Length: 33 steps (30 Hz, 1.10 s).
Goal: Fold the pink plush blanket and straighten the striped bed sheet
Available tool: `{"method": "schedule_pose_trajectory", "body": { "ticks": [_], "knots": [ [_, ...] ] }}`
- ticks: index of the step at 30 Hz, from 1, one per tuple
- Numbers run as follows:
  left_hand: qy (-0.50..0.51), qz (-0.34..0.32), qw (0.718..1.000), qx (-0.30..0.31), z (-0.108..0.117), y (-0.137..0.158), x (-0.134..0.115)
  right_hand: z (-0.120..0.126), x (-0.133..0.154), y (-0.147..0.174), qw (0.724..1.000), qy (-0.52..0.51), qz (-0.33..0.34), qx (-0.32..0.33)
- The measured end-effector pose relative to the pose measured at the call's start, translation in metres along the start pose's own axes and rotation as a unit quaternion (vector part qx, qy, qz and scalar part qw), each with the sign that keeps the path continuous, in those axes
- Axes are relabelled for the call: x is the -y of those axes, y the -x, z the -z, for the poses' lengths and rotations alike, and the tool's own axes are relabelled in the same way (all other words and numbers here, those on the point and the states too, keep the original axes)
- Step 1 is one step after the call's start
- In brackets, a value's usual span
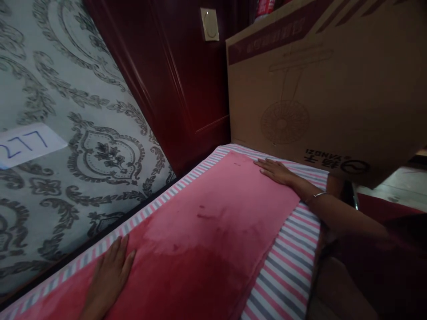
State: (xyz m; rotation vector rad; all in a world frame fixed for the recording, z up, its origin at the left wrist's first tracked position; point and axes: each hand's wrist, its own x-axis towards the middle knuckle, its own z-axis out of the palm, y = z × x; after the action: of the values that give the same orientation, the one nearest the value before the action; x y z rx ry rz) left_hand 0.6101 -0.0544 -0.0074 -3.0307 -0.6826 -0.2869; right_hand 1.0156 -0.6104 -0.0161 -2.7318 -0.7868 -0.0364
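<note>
A long pink sheet [213, 195] lies spread over a striped cloth [283, 275]. Its near part is a deeper red that looks wet, and small dark marks dot its middle; whether it is paper or fabric I cannot tell. At the lower left, my left hand [111, 271] rests flat on the sheet near its left edge, fingers stretched out. Toward the far right corner, my right hand [275, 172] lies flat with fingers extended, across the sheet's edge. A bracelet [319, 194] circles the right wrist. Neither hand grasps anything.
A large cardboard box [316, 98] stands just beyond the far edge. Patterned wallpaper [106, 151] with a paper label [30, 144] reading 277 runs along the left. Dark red panelling [187, 80] with a switch plate [210, 24] rises at the back.
</note>
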Motion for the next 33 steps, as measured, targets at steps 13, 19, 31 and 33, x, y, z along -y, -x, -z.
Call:
{"method": "schedule_pose_trajectory", "body": {
  "ticks": [13,19,31,33],
  "knots": [
    [-0.026,0.060,0.994,0.091,0.051,0.020,-0.064,0.004,0.075,-0.001,0.995,0.042,-0.016,-0.089],
    [0.051,0.077,0.996,0.006,0.059,0.028,-0.065,-0.042,0.318,0.035,0.963,-0.039,0.266,0.023],
    [-0.075,0.142,0.986,0.040,0.072,0.062,-0.002,-0.092,0.516,0.065,0.916,-0.003,0.393,0.085],
    [-0.069,0.149,0.985,0.048,0.061,0.068,0.000,-0.100,0.506,0.056,0.912,-0.029,0.400,0.084]
  ]
}}
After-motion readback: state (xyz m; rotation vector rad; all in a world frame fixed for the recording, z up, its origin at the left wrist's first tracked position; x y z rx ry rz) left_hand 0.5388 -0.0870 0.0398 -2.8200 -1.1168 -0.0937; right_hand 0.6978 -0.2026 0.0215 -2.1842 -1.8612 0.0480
